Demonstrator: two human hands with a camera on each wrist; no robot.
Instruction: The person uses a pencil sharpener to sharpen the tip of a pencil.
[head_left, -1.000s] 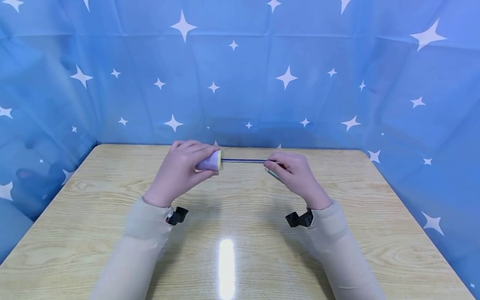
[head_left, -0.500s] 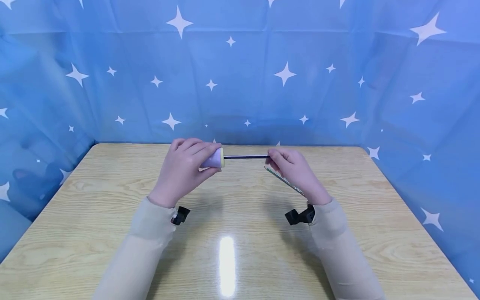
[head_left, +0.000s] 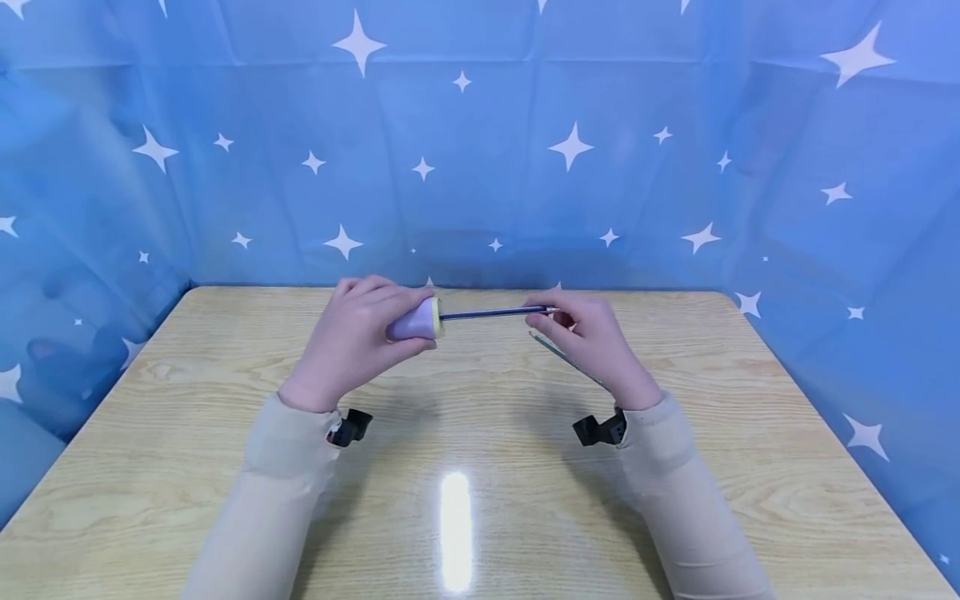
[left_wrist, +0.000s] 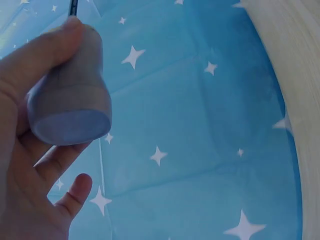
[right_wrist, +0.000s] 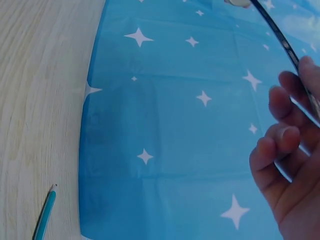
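Observation:
My left hand [head_left: 348,337] grips a purple sharpener-like cup [head_left: 416,322] with a pale yellow rim, tilted on its side with the rim facing right. From that rim a dark blue pencil [head_left: 483,314] runs across to my right hand [head_left: 596,342], which pinches its far end between thumb and fingers. In the left wrist view the cup [left_wrist: 72,95] shows its rounded base, with the thumb near the rim. The right wrist view has the dark pencil [right_wrist: 281,40] between the fingertips of the right hand [right_wrist: 300,165]. The pencil's tip inside the cup is hidden.
A green pencil [head_left: 566,358] lies on the wooden table [head_left: 480,417], partly beneath my right hand; its point [right_wrist: 54,187] shows in the right wrist view. Behind the table hangs a blue cloth [head_left: 480,167] with white stars.
The right fingers have shifted their hold along the dark pencil, and its end now shows past them. The cup has moved slightly left, and the green pencil has come further into view since the first frame.

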